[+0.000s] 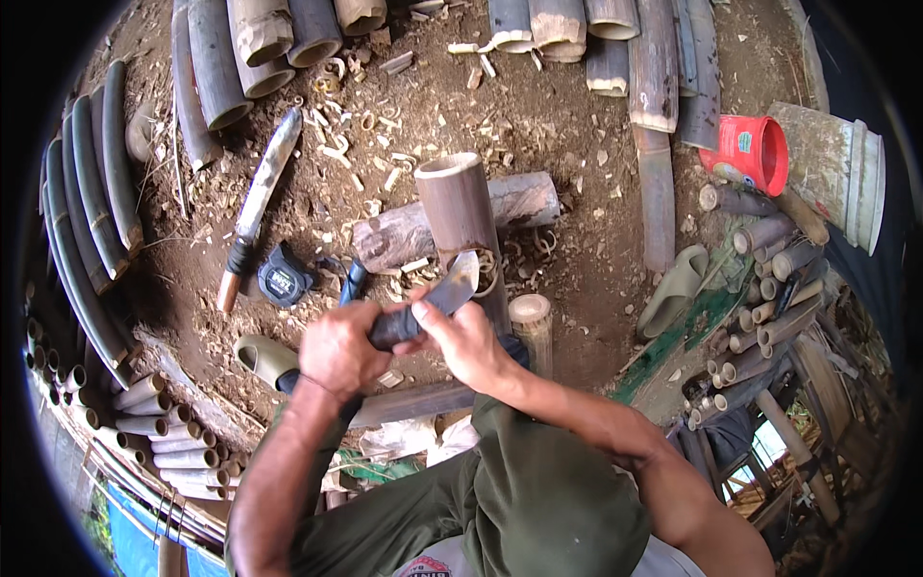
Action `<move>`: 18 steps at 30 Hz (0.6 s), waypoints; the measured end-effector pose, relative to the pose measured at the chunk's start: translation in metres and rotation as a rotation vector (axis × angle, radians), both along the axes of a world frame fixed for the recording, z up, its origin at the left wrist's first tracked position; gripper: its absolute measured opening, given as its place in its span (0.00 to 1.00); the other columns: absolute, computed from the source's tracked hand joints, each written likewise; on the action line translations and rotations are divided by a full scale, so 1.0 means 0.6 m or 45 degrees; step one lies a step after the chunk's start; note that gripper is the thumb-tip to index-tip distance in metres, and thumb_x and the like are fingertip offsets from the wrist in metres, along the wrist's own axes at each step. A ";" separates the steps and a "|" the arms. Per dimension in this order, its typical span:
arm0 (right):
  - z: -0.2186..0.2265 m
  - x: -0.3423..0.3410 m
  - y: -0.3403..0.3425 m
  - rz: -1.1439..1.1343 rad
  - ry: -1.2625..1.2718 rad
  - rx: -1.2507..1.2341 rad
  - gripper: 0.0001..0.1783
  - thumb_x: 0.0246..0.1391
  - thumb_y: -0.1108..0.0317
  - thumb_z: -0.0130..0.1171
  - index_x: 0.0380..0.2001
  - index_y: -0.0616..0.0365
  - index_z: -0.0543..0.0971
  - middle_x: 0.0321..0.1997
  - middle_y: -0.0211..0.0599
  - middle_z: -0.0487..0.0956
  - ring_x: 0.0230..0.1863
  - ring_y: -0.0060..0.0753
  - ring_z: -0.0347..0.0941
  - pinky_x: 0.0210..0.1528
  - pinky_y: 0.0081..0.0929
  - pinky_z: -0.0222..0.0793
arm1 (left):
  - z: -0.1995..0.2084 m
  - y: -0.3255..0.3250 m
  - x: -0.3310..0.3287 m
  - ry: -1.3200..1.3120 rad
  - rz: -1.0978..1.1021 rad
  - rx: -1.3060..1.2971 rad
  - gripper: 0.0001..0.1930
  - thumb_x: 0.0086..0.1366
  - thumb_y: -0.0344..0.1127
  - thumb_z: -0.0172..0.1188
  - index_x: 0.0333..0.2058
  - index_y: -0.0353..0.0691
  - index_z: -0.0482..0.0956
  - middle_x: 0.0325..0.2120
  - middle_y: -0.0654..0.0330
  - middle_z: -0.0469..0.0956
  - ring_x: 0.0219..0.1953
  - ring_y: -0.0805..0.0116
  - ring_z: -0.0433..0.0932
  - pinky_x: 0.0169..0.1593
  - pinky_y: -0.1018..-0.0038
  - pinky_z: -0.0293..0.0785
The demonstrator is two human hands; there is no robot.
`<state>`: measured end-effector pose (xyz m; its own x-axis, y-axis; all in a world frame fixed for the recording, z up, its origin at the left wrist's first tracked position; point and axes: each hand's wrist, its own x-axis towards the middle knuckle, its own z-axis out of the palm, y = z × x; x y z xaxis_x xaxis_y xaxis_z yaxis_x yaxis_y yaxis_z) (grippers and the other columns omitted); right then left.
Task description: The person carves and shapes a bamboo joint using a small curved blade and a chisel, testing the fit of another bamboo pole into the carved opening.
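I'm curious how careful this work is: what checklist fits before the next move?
Curved metal knife with black handle gripped: ok, left hand holds it.
Right hand clear of the blade: not ok, thumb close by.
Brown hollow bamboo tube firmly braced: cannot tell.
Long metal machete with black-wrapped handle out of the way: ok, lying leftward, untouched.
Black polygonal tape measure set aside: ok, untouched.

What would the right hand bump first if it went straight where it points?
The right hand would probably meet the curved metal knife's black handle, then the left hand; depth is unclear.
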<state>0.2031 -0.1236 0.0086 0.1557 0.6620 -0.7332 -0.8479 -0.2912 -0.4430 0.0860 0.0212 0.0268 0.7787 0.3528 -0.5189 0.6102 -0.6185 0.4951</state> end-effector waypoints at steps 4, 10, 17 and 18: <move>0.023 0.037 0.009 -0.601 0.599 0.234 0.16 0.71 0.62 0.44 0.53 0.60 0.71 0.51 0.44 0.78 0.42 0.40 0.81 0.50 0.40 0.80 | 0.086 0.073 0.152 0.162 -0.609 0.236 0.02 0.52 0.30 0.61 0.26 0.43 0.81 0.23 0.56 0.81 0.26 0.61 0.81 0.32 0.62 0.76; 0.024 0.067 -0.006 -0.889 1.288 0.346 0.25 0.72 0.52 0.36 0.50 0.60 0.75 0.42 0.46 0.83 0.46 0.48 0.80 0.56 0.39 0.76 | 0.136 0.048 0.336 0.467 -1.155 0.402 0.07 0.59 0.38 0.64 0.23 0.48 0.85 0.22 0.65 0.82 0.27 0.70 0.82 0.28 0.72 0.74; 0.034 0.056 -0.059 -0.195 0.793 0.122 0.17 0.62 0.65 0.59 0.51 0.58 0.71 0.42 0.39 0.80 0.41 0.38 0.81 0.50 0.37 0.79 | 0.124 0.022 0.179 0.717 -0.661 -0.203 0.16 0.61 0.47 0.60 0.27 0.39 0.85 0.27 0.49 0.83 0.32 0.55 0.85 0.39 0.62 0.80; 0.056 0.056 -0.065 0.071 0.654 0.070 0.19 0.64 0.70 0.54 0.57 0.58 0.68 0.49 0.38 0.77 0.46 0.37 0.79 0.53 0.36 0.75 | 0.124 0.013 0.153 0.813 -0.599 -0.402 0.20 0.60 0.51 0.60 0.28 0.37 0.85 0.29 0.46 0.84 0.34 0.51 0.85 0.43 0.59 0.80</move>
<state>0.2368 -0.1628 0.0424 -0.2519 0.6986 -0.6697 -0.9438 -0.3303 0.0105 0.1780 0.0291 0.1015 0.3327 -0.1691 -0.9277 0.5448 -0.7685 0.3355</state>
